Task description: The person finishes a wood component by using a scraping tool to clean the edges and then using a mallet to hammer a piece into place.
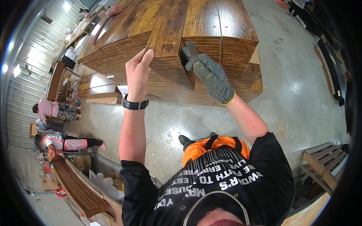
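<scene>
Stacks of dark wood-grain boards (167, 34) stand before me. My bare left hand (141, 65), with a black watch strap on its wrist, is at the near corner of one board's top. Its thumb and fingers are pinched together beside a small round mark; whether something small lies between them I cannot tell. My right hand (208, 70), in a grey knitted glove with a yellow cuff, is closed around a flat metal blade (192, 50), perhaps a scraper or putty knife. It is in front of the gap between two stacks. The blade points away from me, towards the boards.
A mallet (114, 10) with a reddish head lies on the far left boards. Two people (51, 108) (70, 143) are at benches on the left. More long boards (73, 183) lie at lower left. A slatted wooden pallet (325, 161) is at right, dark panels (328, 67) beyond.
</scene>
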`<move>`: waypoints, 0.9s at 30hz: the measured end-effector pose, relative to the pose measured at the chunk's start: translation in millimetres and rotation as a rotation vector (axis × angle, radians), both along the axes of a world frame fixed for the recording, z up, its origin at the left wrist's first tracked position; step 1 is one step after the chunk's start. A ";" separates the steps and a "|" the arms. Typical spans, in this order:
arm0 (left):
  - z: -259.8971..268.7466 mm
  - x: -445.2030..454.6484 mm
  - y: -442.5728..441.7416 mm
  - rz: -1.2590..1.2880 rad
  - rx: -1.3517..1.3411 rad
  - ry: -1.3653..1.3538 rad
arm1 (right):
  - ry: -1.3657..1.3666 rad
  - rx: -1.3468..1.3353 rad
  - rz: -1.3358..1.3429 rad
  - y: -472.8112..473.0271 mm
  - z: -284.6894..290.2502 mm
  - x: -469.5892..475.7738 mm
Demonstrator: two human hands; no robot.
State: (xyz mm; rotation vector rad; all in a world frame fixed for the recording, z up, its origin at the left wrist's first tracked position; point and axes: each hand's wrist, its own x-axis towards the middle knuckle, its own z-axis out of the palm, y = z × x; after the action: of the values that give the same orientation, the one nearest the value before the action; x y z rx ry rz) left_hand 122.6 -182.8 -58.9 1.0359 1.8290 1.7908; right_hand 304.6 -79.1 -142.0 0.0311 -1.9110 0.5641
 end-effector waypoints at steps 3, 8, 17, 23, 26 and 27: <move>1.8 -1.1 -1.8 0.043 -0.084 0.026 | -0.005 -0.346 0.185 -5.9 9.7 -2.7; 1.0 -4.3 -0.2 0.015 -0.067 0.010 | -0.109 -0.610 0.302 -1.7 11.3 -4.4; 4.9 -2.2 5.9 0.005 -0.030 -0.053 | -0.039 -0.548 0.324 8.8 -12.3 -11.6; -4.4 -1.3 8.4 0.038 -0.004 0.063 | -0.114 -0.766 0.402 1.3 1.7 -8.2; -9.5 -6.6 4.7 -0.023 -0.017 0.237 | -0.109 -0.675 0.350 5.0 1.5 -9.3; -7.1 -8.9 0.9 -0.055 -0.088 0.274 | -0.115 -0.716 0.360 5.5 2.8 -8.7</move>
State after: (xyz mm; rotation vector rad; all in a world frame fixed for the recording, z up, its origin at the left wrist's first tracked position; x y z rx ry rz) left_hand 113.7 -181.9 -66.0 1.3371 1.9945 1.5847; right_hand 295.9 -73.6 -139.2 -0.1245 -1.7202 1.4925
